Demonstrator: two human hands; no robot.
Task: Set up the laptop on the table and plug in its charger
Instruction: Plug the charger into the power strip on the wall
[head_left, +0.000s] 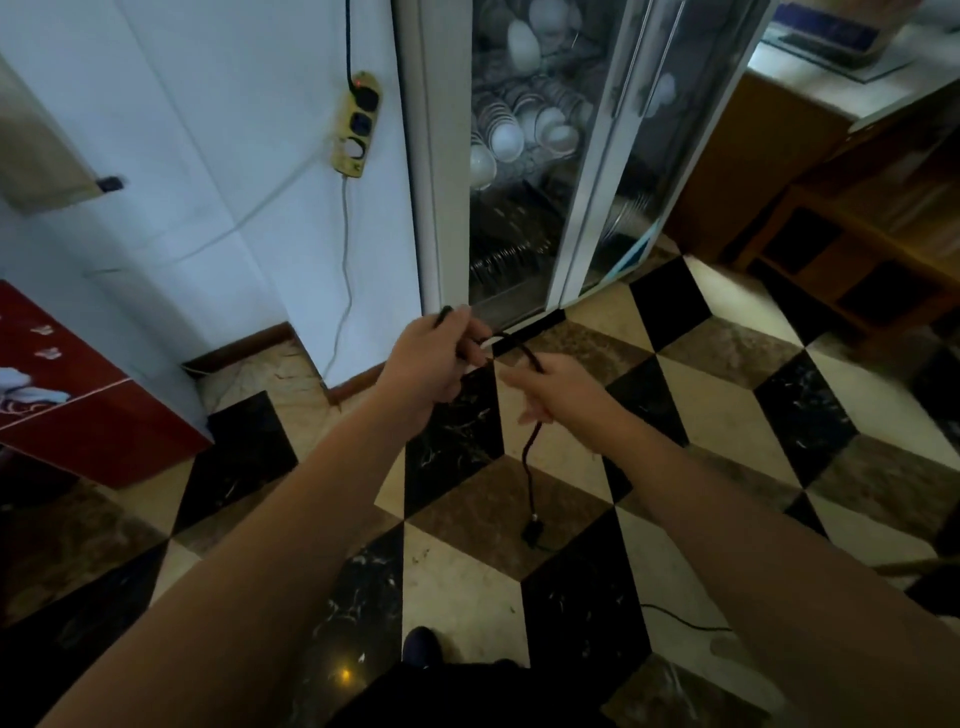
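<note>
Cable trouble ahead: my left hand (426, 364) and right hand (558, 387), fingers curled around the black charger cord (530, 462), hold it above the tiled floor (727, 395); its dangling plug (533, 531) may snag or slip before reaching the wall power strip (357, 124). Laptop unseen.

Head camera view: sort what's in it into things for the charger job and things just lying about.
For the job:
- black charger cable, gripped by the left hand and the right hand
- plug dangling at its lower end
- yellow power strip on the wall

Just there:
- glass-door cabinet full of bowls
- red cabinet
- wooden shelf
- another cord on the floor
</note>
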